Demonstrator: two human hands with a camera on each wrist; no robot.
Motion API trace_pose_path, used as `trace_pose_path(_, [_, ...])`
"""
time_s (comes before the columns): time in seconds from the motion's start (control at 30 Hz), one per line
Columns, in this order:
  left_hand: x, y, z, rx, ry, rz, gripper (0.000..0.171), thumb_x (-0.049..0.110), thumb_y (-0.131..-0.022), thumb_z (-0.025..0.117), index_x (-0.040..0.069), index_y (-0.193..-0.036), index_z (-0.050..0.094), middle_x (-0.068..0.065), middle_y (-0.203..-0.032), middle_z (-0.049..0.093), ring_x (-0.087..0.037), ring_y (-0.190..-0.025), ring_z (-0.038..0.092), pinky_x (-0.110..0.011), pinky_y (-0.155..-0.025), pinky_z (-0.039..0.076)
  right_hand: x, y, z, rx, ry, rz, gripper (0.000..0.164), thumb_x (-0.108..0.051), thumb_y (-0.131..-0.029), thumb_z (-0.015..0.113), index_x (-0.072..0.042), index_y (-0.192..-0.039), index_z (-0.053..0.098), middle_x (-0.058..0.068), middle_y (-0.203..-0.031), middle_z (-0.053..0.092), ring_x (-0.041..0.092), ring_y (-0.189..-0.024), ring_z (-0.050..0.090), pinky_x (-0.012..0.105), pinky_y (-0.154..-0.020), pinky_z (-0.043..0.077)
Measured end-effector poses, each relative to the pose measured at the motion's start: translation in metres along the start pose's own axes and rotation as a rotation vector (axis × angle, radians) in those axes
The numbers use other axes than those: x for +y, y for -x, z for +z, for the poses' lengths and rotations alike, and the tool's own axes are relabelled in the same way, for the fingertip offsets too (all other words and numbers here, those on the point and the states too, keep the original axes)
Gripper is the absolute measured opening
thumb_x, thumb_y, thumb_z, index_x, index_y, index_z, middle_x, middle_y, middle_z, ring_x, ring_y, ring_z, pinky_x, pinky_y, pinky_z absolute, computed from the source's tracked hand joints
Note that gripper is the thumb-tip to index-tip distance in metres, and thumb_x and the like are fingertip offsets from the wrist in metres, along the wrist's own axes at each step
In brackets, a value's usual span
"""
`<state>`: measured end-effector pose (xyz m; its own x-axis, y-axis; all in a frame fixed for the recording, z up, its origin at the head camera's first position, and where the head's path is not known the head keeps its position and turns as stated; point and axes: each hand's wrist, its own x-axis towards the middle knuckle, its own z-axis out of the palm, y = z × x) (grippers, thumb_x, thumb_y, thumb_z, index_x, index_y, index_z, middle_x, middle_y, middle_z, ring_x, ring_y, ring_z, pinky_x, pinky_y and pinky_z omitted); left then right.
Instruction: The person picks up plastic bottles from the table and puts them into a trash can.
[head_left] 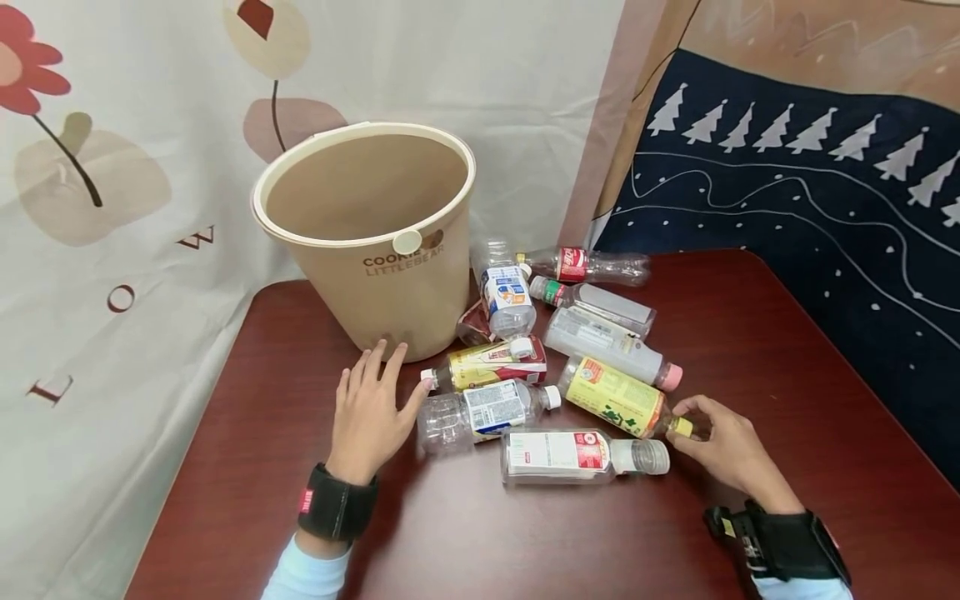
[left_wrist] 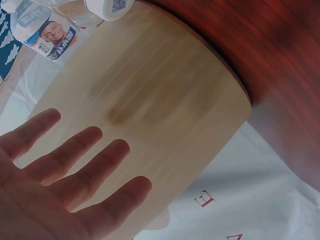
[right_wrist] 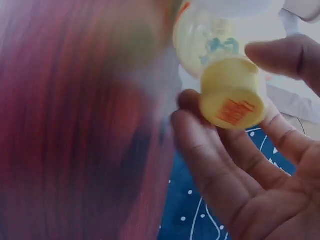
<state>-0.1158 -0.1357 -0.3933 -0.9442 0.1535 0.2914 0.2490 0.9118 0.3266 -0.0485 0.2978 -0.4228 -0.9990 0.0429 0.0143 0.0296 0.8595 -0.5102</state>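
My right hand is at the neck of a bottle with a yellow label, thumb and fingers on either side of its yellow cap. In the right wrist view, the thumb lies along one side of that cap and curled fingers come round the other. The bottle lies on its side, its base pointing toward the bucket. My left hand holds nothing; its fingers are spread, fingertips close by the foot of the beige bucket. The left wrist view has the left hand before the bucket's wall.
Several plastic bottles lie in a cluster right of the bucket. Nearest is a clear bottle with a white and red label; a red-labelled cola bottle lies farthest back. The dark red table meets hanging cloths behind and at the right.
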Motion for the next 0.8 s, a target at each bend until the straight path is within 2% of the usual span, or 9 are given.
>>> trace_pose_path(0.1, [0.0, 0.001, 0.0, 0.008, 0.035, 0.014, 0.062, 0.047, -0.094, 0.059, 0.01, -0.143, 0.049, -0.02, -0.149, 0.044, -0.041, -0.136, 0.042, -0.066, -0.111, 0.031, 0.0, 0.002, -0.002, 0.082, -0.064, 0.007, 0.028, -0.012, -0.081, 0.077, -0.008, -0.106, 0.064, 0.01, -0.101, 0.064, 0.009, -0.083, 0.06, 0.019, -0.063, 0.048])
trace_pose_path(0.23, [0.004, 0.001, -0.001, 0.045, 0.188, 0.046, 0.053, 0.04, -0.093, 0.063, 0.009, -0.136, 0.057, -0.016, -0.145, 0.05, -0.038, -0.131, 0.048, -0.063, -0.108, 0.036, -0.005, 0.003, -0.009, 0.219, -0.205, -0.029, 0.026, -0.007, -0.081, 0.077, -0.006, -0.105, 0.066, -0.007, -0.102, 0.059, -0.014, -0.082, 0.051, 0.005, -0.066, 0.046])
trace_pose_path(0.3, [0.007, 0.0, -0.002, 0.076, 0.299, 0.071, 0.047, 0.035, -0.092, 0.066, 0.009, -0.131, 0.06, -0.014, -0.14, 0.055, -0.036, -0.129, 0.051, -0.059, -0.106, 0.041, -0.01, 0.001, -0.013, 0.26, -0.295, -0.072, 0.026, -0.002, -0.081, 0.076, -0.003, -0.105, 0.065, -0.015, -0.101, 0.056, -0.017, -0.085, 0.052, 0.002, -0.07, 0.047])
trace_pose_path(0.37, [0.01, -0.001, -0.003, 0.108, 0.398, 0.098, 0.043, 0.029, -0.091, 0.069, 0.009, -0.127, 0.063, -0.012, -0.135, 0.059, -0.032, -0.124, 0.055, -0.054, -0.102, 0.046, -0.017, 0.0, -0.016, 0.276, -0.369, -0.11, 0.026, 0.002, -0.081, 0.074, 0.0, -0.104, 0.064, -0.02, -0.099, 0.054, -0.015, -0.087, 0.055, 0.002, -0.073, 0.047])
trace_pose_path(0.47, [0.014, -0.002, -0.005, 0.126, 0.559, 0.122, 0.038, 0.021, -0.088, 0.073, 0.008, -0.122, 0.065, -0.01, -0.125, 0.064, -0.023, -0.114, 0.062, -0.043, -0.096, 0.053, -0.03, -0.002, -0.02, 0.258, -0.443, -0.154, 0.025, 0.005, -0.082, 0.072, 0.003, -0.104, 0.061, -0.017, -0.101, 0.056, -0.007, -0.087, 0.057, 0.006, -0.072, 0.05])
trace_pose_path(0.53, [0.015, -0.003, -0.005, 0.11, 0.673, 0.125, 0.037, 0.015, -0.086, 0.075, 0.009, -0.121, 0.065, -0.008, -0.122, 0.065, -0.02, -0.108, 0.064, -0.04, -0.09, 0.056, -0.04, -0.004, -0.022, 0.221, -0.48, -0.172, 0.024, 0.005, -0.083, 0.071, 0.004, -0.105, 0.061, -0.014, -0.102, 0.056, -0.001, -0.084, 0.058, 0.01, -0.069, 0.051])
trace_pose_path(0.67, [0.02, -0.003, -0.008, -0.004, 0.894, 0.146, 0.043, 0.007, -0.084, 0.074, 0.009, -0.125, 0.061, -0.008, -0.126, 0.063, -0.018, -0.11, 0.063, -0.038, -0.09, 0.057, -0.06, -0.01, -0.023, 0.134, -0.64, -0.231, 0.023, 0.008, -0.083, 0.069, 0.003, -0.104, 0.061, -0.006, -0.102, 0.058, 0.007, -0.074, 0.057, 0.014, -0.064, 0.053])
trace_pose_path(0.8, [0.024, -0.003, -0.01, -0.117, 1.041, 0.215, 0.053, 0.001, -0.084, 0.073, 0.005, -0.134, 0.053, -0.009, -0.136, 0.055, -0.017, -0.121, 0.057, -0.04, -0.097, 0.054, -0.074, -0.017, -0.02, 0.065, -0.863, -0.31, 0.024, 0.015, -0.082, 0.066, 0.002, -0.101, 0.06, -0.001, -0.101, 0.059, 0.008, -0.075, 0.058, 0.014, -0.066, 0.053])
